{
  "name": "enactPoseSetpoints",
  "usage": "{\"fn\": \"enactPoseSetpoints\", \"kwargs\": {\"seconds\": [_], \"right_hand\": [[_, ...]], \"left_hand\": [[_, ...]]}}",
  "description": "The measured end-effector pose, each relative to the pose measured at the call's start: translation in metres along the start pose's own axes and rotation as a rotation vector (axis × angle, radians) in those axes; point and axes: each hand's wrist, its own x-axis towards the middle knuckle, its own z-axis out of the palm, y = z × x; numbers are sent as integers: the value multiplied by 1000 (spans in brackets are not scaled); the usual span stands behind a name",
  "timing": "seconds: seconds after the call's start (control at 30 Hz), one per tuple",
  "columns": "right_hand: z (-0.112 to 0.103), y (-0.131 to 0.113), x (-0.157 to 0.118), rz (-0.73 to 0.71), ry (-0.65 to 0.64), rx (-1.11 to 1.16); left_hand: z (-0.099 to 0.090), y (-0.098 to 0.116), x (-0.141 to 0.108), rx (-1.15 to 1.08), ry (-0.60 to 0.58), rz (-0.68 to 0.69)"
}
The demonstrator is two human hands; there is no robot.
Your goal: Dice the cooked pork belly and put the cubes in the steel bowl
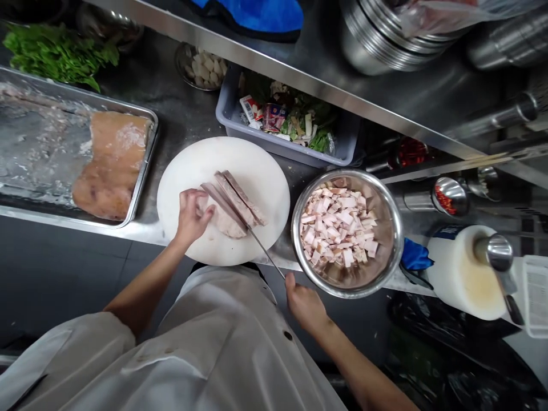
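My right hand (306,302) is closed around the handle of a long knife (229,206), whose blade lies across a piece of pale meat (226,222). On the left side of that piece, my left hand (192,217) holds it with curled fingers and thumb, close to the blade. Two cut strips of meat (240,197) lie just beyond the blade. All of this rests on a round white cutting board (184,165). To the right of the board, a steel bowl (385,228) contains many pale meat cubes (338,220).
At left, a metal tray (38,154) holds a browned slab of meat (113,162). Behind the board are a scrap bin (286,145) and a bowl of peeled cloves (205,68). A steel shelf (325,94) overhangs the counter. A white tub (462,274) stands far right.
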Motion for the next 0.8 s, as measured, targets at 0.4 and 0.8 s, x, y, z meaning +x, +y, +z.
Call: {"fn": "enactPoseSetpoints", "kwargs": {"seconds": [0.4,0.8], "right_hand": [[-88,39,92,-94,296,202],[-37,23,48,-26,340,146]], "left_hand": [[-37,24,0,434,-305,302],[-43,40,46,862,-775,80]]}}
